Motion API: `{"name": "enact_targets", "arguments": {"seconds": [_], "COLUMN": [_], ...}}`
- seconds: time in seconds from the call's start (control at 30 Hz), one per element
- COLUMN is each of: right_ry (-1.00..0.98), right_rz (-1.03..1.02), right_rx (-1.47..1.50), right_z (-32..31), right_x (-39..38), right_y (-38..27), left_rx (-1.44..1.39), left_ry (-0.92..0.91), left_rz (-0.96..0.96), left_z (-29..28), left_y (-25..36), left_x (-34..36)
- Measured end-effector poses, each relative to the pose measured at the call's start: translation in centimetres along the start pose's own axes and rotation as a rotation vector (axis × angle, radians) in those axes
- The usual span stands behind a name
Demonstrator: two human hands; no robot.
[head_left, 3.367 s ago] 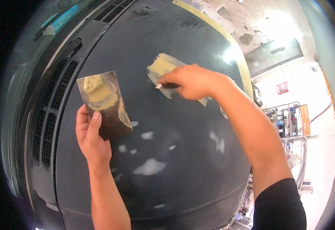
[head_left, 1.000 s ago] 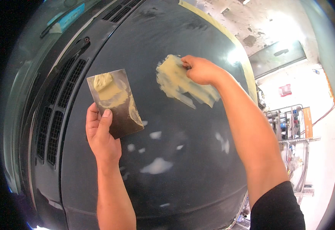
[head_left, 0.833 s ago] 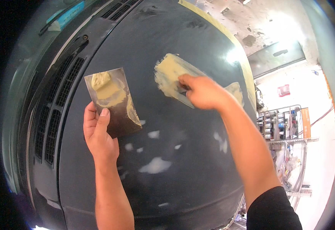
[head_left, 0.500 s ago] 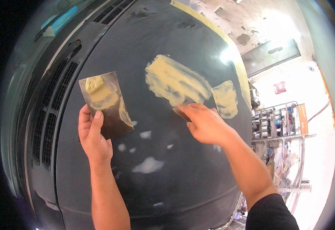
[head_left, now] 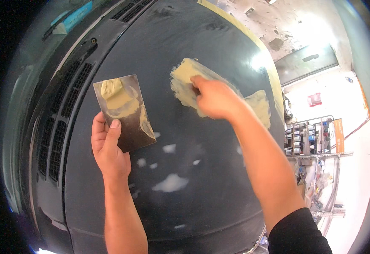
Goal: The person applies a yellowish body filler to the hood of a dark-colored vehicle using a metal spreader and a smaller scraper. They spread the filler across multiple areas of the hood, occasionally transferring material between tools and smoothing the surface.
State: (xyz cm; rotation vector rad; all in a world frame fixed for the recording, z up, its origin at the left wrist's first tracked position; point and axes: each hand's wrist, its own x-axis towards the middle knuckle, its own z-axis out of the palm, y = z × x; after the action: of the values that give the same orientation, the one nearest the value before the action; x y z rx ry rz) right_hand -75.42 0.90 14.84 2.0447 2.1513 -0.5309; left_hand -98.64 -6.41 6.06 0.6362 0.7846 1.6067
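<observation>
My left hand (head_left: 114,152) grips a flat rectangular putty plate (head_left: 130,131) by its lower left edge, thumb on top. A lump of yellowish putty (head_left: 112,88) sits at the plate's upper end, with smears below it. My right hand (head_left: 219,99) is closed on a putty spreader (head_left: 196,88), mostly hidden under the fingers, against the dark car hood (head_left: 210,190). Beneath it lies a wide streaky patch of putty (head_left: 183,74). A smaller putty patch (head_left: 259,103) sits to its right, partly covered by my forearm.
Several pale bare spots (head_left: 171,183) dot the hood nearer me. Yellow masking tape (head_left: 264,53) runs along its right edge. Black vent grilles (head_left: 58,148) lie at the left. A rack of bottles (head_left: 305,137) stands at the right by a white wall.
My right hand has moved up and left from the large patch's lower edge onto its upper part. My left hand still holds the plate; the whole view has shifted slightly.
</observation>
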Motion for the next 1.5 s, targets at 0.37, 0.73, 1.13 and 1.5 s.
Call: {"name": "enact_targets", "arguments": {"seconds": [0.37, 0.73, 1.13, 1.5], "right_ry": [-0.011, 0.056, -0.206, -0.098], "right_rz": [-0.080, -0.027, -0.122, -0.189], "right_rx": [-0.054, 0.052, 0.030, -0.072], "right_z": [1.9, -4.1, -3.3, 0.1], "right_x": [-8.4, 5.6, 2.1, -10.1], "right_y": [0.6, 5.5, 2.6, 5.9], "left_rx": [-0.002, -0.035, -0.032, 0.042], "left_ry": [0.014, 0.036, 0.053, 0.040], "left_rz": [-0.001, -0.027, -0.008, 0.011], "left_z": [0.6, 0.6, 0.1, 0.2], "left_y": [0.0, 0.3, 0.0, 0.0], "left_x": [0.0, 0.0, 0.1, 0.1]}}
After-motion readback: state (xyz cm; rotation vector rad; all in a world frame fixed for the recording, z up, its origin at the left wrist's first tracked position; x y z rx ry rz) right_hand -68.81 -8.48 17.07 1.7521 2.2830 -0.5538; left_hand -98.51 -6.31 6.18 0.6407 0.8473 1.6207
